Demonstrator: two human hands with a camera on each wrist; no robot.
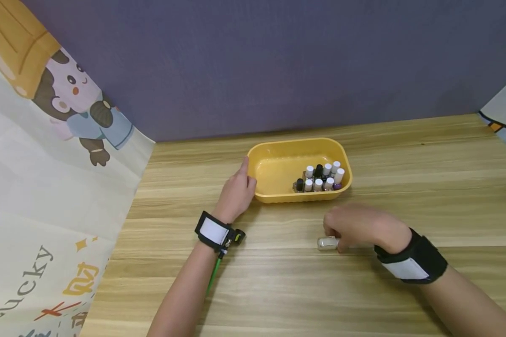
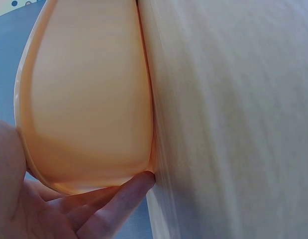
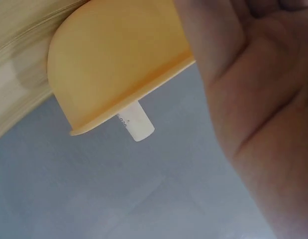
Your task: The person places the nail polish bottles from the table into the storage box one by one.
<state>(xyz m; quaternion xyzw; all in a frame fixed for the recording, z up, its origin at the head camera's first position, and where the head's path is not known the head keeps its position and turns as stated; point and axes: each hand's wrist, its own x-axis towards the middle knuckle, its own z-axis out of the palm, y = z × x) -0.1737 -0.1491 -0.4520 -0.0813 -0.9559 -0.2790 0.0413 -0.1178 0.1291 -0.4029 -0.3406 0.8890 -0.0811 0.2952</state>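
Observation:
My left hand (image 1: 237, 194) lies at the left end of a yellow plastic basket (image 1: 274, 198), index finger straight along the rim. In the left wrist view, its extended fingers (image 2: 116, 201) rest against the basket's outer end wall, fingertips down by the tabletop. In front of the basket's right half, my right hand (image 1: 358, 227) pinches a small clear-glass nail polish bottle (image 1: 328, 243), lying sideways with its base pointing left. My fingers hide its cap. Several upright nail polish bottles (image 1: 318, 185), mostly white-capped with a couple of black caps, stand grouped inside the basket's right end.
Under everything is a wood-grain tabletop (image 1: 274, 285), with a dark blue-grey panel (image 1: 278, 70) rising behind it. A printed cartoon cloth (image 1: 33, 187) borders the left side. One white cap (image 3: 137, 122) sticks past the basket rim in the right wrist view.

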